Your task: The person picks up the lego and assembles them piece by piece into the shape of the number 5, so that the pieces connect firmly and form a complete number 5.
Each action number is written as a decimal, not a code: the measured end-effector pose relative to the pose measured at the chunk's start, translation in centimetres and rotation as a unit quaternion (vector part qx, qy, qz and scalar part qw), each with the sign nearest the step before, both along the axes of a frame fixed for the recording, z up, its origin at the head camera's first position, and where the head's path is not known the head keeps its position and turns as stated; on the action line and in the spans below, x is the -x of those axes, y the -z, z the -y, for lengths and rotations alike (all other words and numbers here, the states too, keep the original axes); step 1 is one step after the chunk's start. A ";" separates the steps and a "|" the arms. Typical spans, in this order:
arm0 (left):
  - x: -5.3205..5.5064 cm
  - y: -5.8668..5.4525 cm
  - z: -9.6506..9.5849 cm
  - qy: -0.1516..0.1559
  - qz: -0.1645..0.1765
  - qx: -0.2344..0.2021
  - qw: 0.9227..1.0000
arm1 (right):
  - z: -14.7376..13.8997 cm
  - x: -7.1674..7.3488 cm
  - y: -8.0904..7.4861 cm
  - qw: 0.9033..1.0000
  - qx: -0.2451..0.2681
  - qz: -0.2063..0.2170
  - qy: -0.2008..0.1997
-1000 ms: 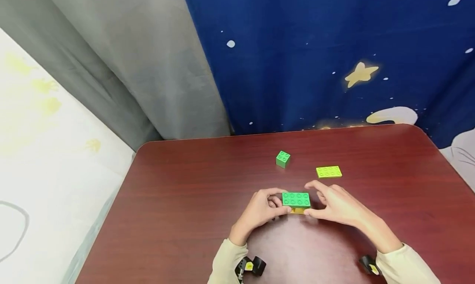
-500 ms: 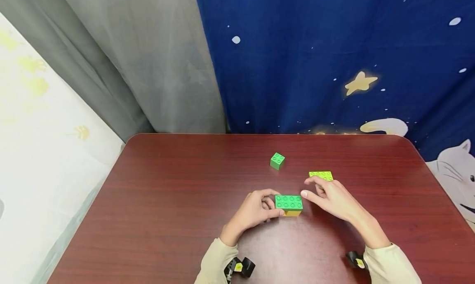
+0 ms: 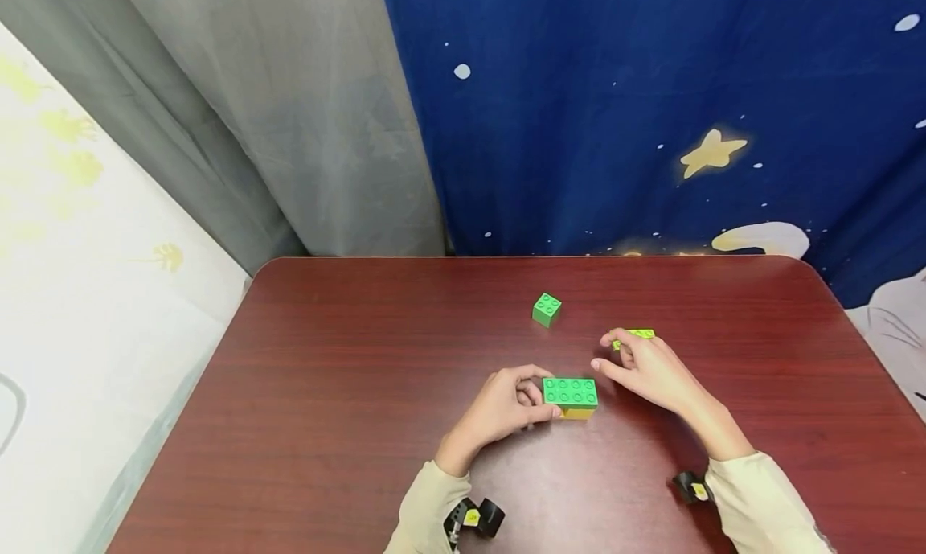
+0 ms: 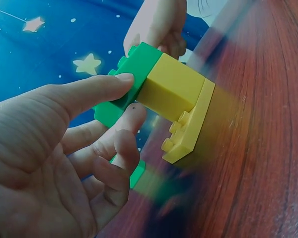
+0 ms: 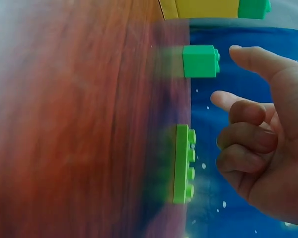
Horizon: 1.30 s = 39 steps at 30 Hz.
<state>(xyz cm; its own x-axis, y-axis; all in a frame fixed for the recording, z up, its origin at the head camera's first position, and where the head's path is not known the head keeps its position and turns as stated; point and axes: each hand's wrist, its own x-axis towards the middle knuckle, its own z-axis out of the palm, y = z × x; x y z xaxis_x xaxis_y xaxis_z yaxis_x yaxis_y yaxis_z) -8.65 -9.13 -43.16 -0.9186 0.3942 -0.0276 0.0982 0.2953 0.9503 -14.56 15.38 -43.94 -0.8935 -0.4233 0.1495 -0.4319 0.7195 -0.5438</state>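
My left hand (image 3: pixel 499 409) pinches the left end of a long green toy brick (image 3: pixel 570 393) between thumb and fingers. In the left wrist view, that brick sits on a yellow brick (image 4: pixel 171 82), itself on a thin yellow studded plate (image 4: pixel 201 121) that stands on the table. To the right, my right hand (image 3: pixel 654 377) hovers with thumb and forefinger stretched out, the other fingers bent, holding nothing. Below it in the right wrist view, a lime green plate (image 5: pixel 181 163) lies flat on the table, apart from the fingers; in the head view the hand partly hides it.
Farther back on the dark red table (image 3: pixel 362 337) stands a small square green brick (image 3: pixel 546 309). A grey curtain (image 3: pixel 347 136) and a blue curtain (image 3: pixel 579 120) hang behind the far edge. A black wrist camera (image 3: pixel 481 518) is strapped to the left sleeve.
My right hand has left the right end of the brick stack and moved back and right, over the lime plate. My left hand keeps its grip on the stack. The head view shifted slightly.
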 end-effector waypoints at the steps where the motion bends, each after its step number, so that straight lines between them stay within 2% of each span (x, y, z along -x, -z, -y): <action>1: 0.0 0.0 0.0 0.002 0.000 0.003 1.000 | 0.2 0.2 0.0 1.000 0.004 0.002 0.001; 3: 0.1 0.3 0.0 0.004 -0.002 0.003 1.000 | 0.8 0.7 0.1 1.000 0.015 0.006 0.005; 4: 0.3 0.8 0.0 0.005 -0.004 0.005 1.000 | 1.1 1.0 0.2 1.000 0.021 0.006 0.008; 11: 0.1 0.8 0.0 0.008 -0.007 0.014 1.000 | 3.6 2.5 0.5 0.998 0.015 0.054 0.025; 18: 0.0 0.6 0.2 -0.006 -0.014 0.025 1.000 | 5.8 3.9 0.0 0.997 -0.009 0.071 0.044; 22: 0.1 0.6 0.0 0.001 -0.010 0.023 1.000 | 6.3 4.6 -0.1 0.994 -0.015 0.087 0.059; 32: -0.3 0.5 -0.1 0.015 0.004 0.010 1.000 | 7.5 5.1 1.1 0.989 -0.037 0.107 0.091; 39: -0.2 0.4 -0.2 0.010 -0.002 0.008 1.000 | 7.8 5.6 1.4 0.991 -0.020 0.088 0.099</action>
